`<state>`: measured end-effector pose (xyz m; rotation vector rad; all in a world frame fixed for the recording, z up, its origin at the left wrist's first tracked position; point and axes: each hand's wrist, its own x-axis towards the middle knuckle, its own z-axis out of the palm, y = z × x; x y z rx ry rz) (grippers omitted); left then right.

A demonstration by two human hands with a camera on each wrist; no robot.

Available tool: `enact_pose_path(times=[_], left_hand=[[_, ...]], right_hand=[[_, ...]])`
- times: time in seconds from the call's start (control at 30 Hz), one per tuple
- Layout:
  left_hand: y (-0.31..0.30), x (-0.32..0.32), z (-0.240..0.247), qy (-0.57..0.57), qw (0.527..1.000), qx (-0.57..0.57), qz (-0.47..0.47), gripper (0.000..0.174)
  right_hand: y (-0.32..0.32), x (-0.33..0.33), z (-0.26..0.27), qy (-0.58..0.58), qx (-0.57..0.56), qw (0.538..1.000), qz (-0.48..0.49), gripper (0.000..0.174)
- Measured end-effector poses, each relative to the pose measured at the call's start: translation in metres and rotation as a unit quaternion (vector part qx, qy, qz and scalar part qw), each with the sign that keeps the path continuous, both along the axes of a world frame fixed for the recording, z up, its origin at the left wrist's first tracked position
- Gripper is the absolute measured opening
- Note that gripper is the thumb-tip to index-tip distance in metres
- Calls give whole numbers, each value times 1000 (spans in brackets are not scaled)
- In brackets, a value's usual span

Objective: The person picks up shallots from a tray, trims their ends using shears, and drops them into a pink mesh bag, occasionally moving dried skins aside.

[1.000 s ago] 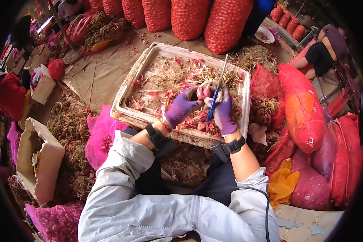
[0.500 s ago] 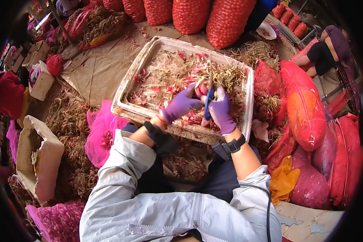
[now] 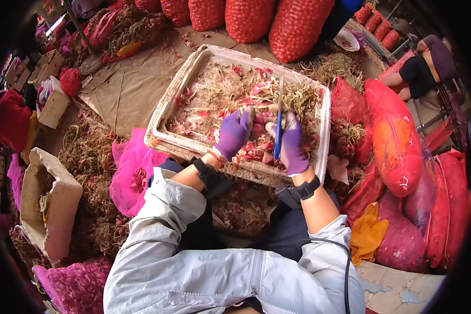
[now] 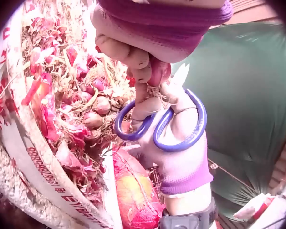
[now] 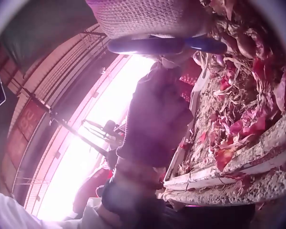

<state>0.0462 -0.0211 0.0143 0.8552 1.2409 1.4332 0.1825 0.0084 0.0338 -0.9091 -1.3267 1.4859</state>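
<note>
Purple-gloved left hand (image 3: 234, 131) pinches a shallot (image 3: 258, 125) while the right hand (image 3: 292, 144) grips blue scissors (image 3: 278, 137).

— What stands ahead of me?
— Full red mesh sacks (image 3: 298, 31) in a row, with a brown sheet (image 3: 125, 94) spread before them.
— And at my sides?
— A pink net bag (image 3: 133, 172) on my left, an orange glove (image 3: 366, 235) on my right

L-wrist view: scissors (image 4: 201, 119) blades hid. behind fingers (image 4: 138, 57); R hand (image 5: 148, 19) cut off top.
</note>
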Motion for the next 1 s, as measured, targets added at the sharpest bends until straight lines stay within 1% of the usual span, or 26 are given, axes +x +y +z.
enact_pose_path(times=[0.03,0.07,0.1,0.13,0.17,0.2,0.23,0.27,0.3,0.33,0.37,0.43,0.47,0.5,0.53,0.6,0.63,0.7,0.73,0.8,0.83,0.87,0.9,0.93,0.97,1.0], left_hand=[[2,-8,0,27,999,18,-19,44],[10,-15,-4,29,999,19,-18,44],[20,-23,-13,-6,999,23,30,43],[18,-35,-8,-114,993,-22,3,41],[16,-47,-1,-218,973,-73,-12,39],[18,-50,-15,-307,951,22,-40,38],[19,-51,-19,-340,938,45,-50,39],[19,-52,-24,-372,924,66,-62,40],[12,-49,-16,-366,926,66,-70,41],[12,-49,-18,-403,908,55,-99,41],[11,-46,-15,-394,915,34,-78,41],[6,-39,-4,-386,921,11,-57,41],[4,-39,0,-300,952,-9,-63,41],[2,-38,3,-211,975,-29,-68,41],[1,-34,3,-211,975,-27,-68,41],[-2,-24,4,-125,992,-13,14,43],[2,-24,2,-133,990,-40,32,45],[4,-24,1,-144,988,-42,39,44],[4,-24,0,-156,986,-45,46,44],[6,-24,1,-164,984,-48,50,44],[6,-24,2,-171,982,-51,54,43],[6,-22,3,-171,982,-52,54,43],[6,-20,5,-152,984,-54,79,44],[6,-19,7,-132,984,-55,103,44],[5,-18,7,-132,984,-55,103,44],[4,-18,6,-101,989,-7,108,44]], right_hand=[[-1,3,3,33,-21,999,-19,35],[0,5,8,67,-39,996,-38,34],[0,5,13,54,-6,996,-77,33],[8,13,7,4,24,998,-51,31],[9,13,-4,-14,38,999,-33,33],[5,11,-4,-32,54,998,-14,35],[-1,9,-6,-164,112,980,-3,48],[-7,7,-8,-302,179,936,2,64],[-13,5,-10,-416,242,876,2,83],[-19,2,-4,-467,308,828,15,89],[-20,1,-14,-458,342,821,9,84],[-24,-2,-19,-459,343,819,-6,83],[-25,-4,-20,-458,347,818,-21,82],[-25,-6,-22,-461,325,825,-20,81],[-25,-7,-23,-461,326,825,-20,81],[-25,-9,-23,-472,298,829,-14,78],[-26,-9,-22,-472,299,829,-14,78],[-28,-10,-20,-444,283,850,-10,75],[-27,-11,-21,-444,283,850,-10,75],[-27,-12,-21,-416,194,888,10,73],[-27,-11,-22,-417,193,888,11,73],[-27,-11,-22,-409,227,884,-6,70],[-28,-13,-18,-400,261,878,-23,67],[-30,-14,-12,-400,261,878,-24,67],[-33,-14,-6,-403,237,884,-21,63],[-36,-15,0,-406,213,889,-19,59]])
